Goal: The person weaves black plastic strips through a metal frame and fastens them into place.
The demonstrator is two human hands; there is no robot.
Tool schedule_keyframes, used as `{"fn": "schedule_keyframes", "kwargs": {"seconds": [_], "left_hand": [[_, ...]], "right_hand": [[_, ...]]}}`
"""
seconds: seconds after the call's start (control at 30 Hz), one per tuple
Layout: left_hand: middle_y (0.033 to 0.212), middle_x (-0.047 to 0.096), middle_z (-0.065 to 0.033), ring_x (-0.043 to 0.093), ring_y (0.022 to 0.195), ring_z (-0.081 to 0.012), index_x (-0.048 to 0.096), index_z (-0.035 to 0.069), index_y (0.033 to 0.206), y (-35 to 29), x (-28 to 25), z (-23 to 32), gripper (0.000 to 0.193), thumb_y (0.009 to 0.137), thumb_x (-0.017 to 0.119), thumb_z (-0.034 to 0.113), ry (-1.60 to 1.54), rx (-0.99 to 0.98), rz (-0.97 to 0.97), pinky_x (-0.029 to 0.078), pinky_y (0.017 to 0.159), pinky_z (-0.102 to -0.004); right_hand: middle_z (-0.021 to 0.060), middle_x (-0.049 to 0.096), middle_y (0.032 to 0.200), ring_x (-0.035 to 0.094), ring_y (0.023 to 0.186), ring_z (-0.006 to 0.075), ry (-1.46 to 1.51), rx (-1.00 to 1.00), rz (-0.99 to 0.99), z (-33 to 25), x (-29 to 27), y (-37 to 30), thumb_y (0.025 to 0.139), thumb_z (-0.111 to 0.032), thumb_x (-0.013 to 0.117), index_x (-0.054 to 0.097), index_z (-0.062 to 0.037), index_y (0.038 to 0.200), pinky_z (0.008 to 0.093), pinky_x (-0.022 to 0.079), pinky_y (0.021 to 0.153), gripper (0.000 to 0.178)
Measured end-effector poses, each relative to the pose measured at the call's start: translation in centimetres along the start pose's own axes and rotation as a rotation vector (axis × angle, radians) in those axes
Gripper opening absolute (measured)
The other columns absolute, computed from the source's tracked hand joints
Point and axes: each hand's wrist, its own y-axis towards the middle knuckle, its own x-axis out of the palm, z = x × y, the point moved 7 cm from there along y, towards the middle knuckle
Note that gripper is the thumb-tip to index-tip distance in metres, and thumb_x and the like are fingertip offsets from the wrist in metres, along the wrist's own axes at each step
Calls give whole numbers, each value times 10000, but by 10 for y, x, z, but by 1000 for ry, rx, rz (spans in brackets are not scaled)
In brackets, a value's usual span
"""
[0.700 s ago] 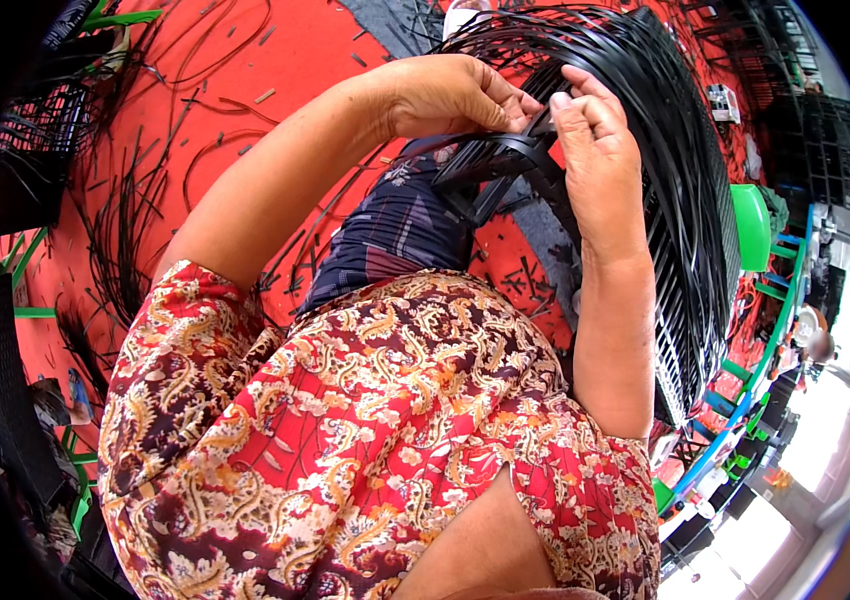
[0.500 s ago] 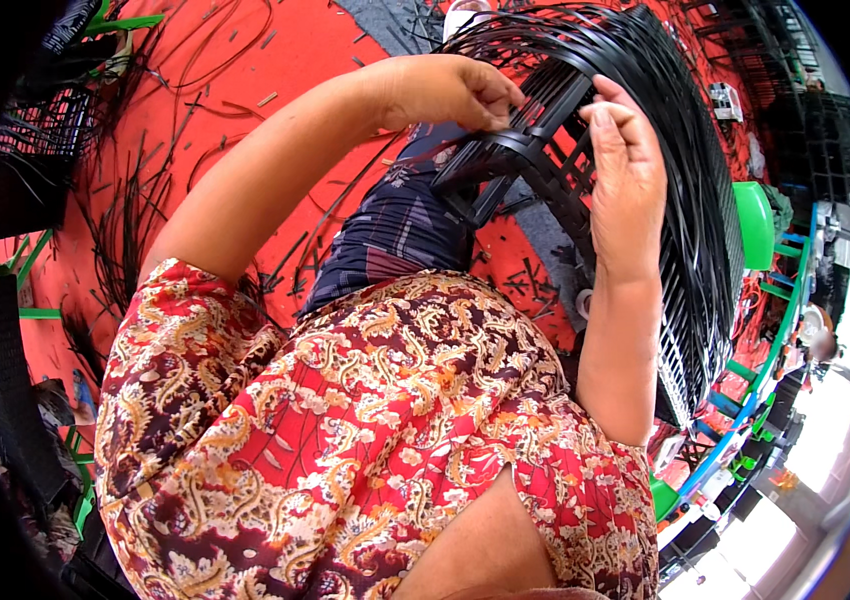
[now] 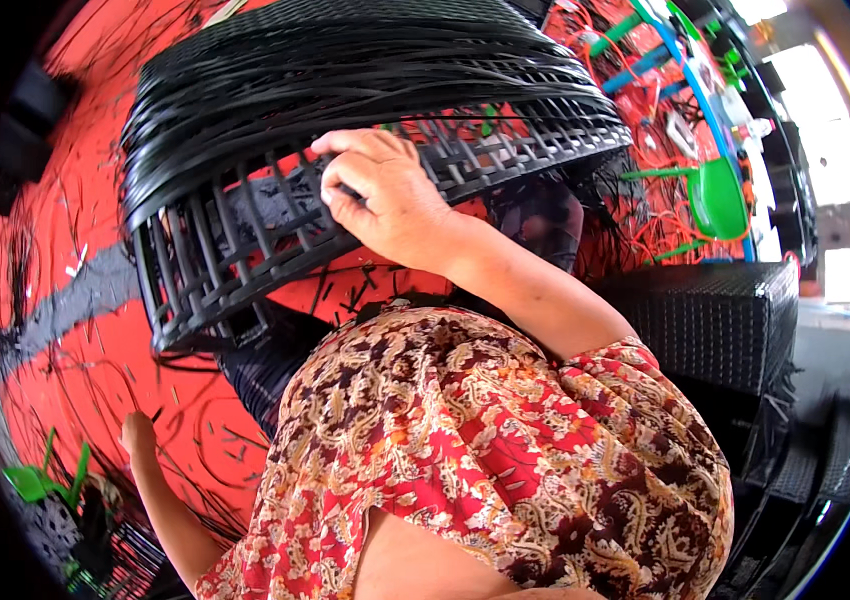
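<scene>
A black basket (image 3: 365, 40) filled the upper middle of the frame, tilted, with loose strips (image 3: 345, 112) lying across its side above an open lattice. The right hand (image 3: 380, 195) was over the lattice near the centre, fingers curled; whether they gripped a slat could not be told. The left hand (image 3: 137, 435), small and blurred, was well apart at lower left, above the red floor (image 3: 55, 420). A green chair (image 3: 720, 200) stood at upper right, a woven black box (image 3: 715, 315) below it.

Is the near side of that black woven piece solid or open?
Open: gaps separate the bars along the near side of the black woven piece, and the red floor shows through.
</scene>
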Motion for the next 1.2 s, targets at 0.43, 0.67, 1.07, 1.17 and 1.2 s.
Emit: {"fn": "schedule_keyframes", "kwargs": {"seconds": [0.43,0.67,1.07,1.17,1.2], "left_hand": [[876,671,-62,646,768,-179,665,65,869,60,4,127,86,788,640,57,-1233,-205,-451,527,724,-318],[908,667,-76,647,812,-191,647,75,864,58,0,119,134,782,599,-19,-1268,-284,-459,535,752,-337],[665,526,18,485,626,-77,557,57,761,57,-62,138,66,822,551,80,-391,-61,-466,394,590,-223],[671,512,29,462,618,-64,558,37,765,73,-59,156,70,781,494,12,-155,-77,-442,366,565,-205],[708,509,24,460,639,-73,546,30,778,73,-55,166,70,758,484,3,-209,-93,-452,368,582,-212]], "right_hand": [[77,620,899,579,876,268,-175,39,308,48,-98,-34,768,-63,602,580,-75,802,371,444,788,43],[60,629,963,574,940,155,-372,438,621,173,-236,-144,842,-50,561,631,-37,897,269,419,862,90],[71,633,957,559,895,139,8,868,788,269,-265,-174,830,-130,530,640,-25,1031,244,417,809,252],[97,642,966,579,901,180,-100,772,763,283,-275,-180,835,-154,530,644,-28,1012,270,426,826,246],[103,643,969,583,902,192,-129,766,762,285,-275,-183,837,-161,529,645,-29,1008,278,427,830,246]]}}
